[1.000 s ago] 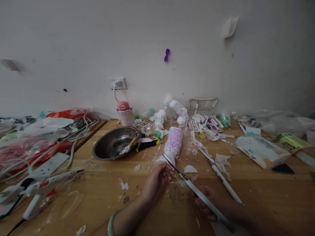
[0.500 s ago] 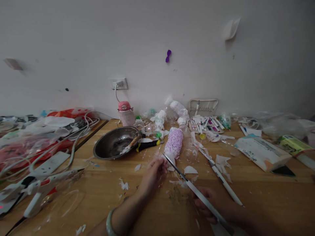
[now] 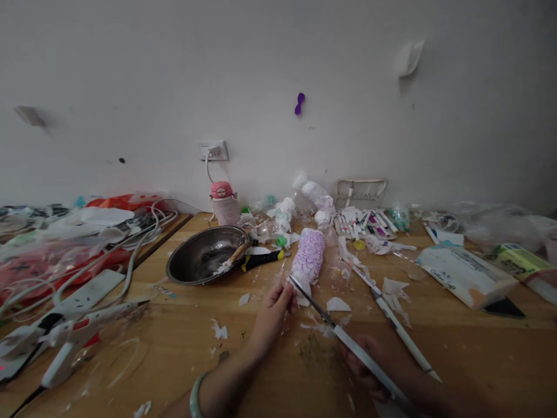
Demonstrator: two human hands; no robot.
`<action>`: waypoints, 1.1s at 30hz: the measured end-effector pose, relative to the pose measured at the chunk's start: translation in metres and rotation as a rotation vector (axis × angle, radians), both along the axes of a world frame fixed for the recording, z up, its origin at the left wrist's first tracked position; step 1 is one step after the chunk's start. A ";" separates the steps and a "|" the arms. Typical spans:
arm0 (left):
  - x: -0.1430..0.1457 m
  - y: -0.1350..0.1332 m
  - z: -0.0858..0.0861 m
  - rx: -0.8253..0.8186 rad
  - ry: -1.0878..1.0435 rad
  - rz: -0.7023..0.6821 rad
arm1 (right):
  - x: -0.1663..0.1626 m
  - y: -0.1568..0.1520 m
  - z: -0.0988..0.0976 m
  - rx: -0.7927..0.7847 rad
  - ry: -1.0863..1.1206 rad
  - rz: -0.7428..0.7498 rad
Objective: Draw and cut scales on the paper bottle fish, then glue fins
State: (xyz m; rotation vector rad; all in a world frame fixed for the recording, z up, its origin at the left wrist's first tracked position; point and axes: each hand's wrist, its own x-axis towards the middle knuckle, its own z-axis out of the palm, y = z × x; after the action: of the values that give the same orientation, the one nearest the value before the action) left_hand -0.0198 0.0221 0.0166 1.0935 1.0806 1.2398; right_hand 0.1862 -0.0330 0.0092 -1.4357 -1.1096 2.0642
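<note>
Dim, greyish light leaves the wall (image 3: 252,69) dull (darker toward its upper right) and the right hand (image 3: 365,366) in shadow; faint glints touch the metal bowl (image 3: 191,255), while plastic bags (image 3: 491,223) blur at the stretched edge.

The right hand (image 3: 372,347) grips a slim tool (image 3: 354,348), its dark tip at the left hand (image 3: 272,310); whether that one pinches anything, I can't make out. Just beyond lies a purple-scaled tube (image 3: 310,255). Left of it sits a bowl (image 3: 191,261), a pink-lidded cup (image 3: 225,206) behind. Markers (image 3: 368,222) lie farther back, a tissue pack (image 3: 461,273) well to the right.
</note>
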 end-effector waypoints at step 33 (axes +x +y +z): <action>-0.029 0.014 0.012 0.095 0.326 -0.249 | 0.003 0.002 -0.006 -0.086 0.078 0.058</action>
State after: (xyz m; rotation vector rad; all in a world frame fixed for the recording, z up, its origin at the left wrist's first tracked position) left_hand -0.0484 0.0364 0.0284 1.4923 1.0936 0.9430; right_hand 0.1890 -0.0309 0.0027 -1.3646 -1.0541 2.2134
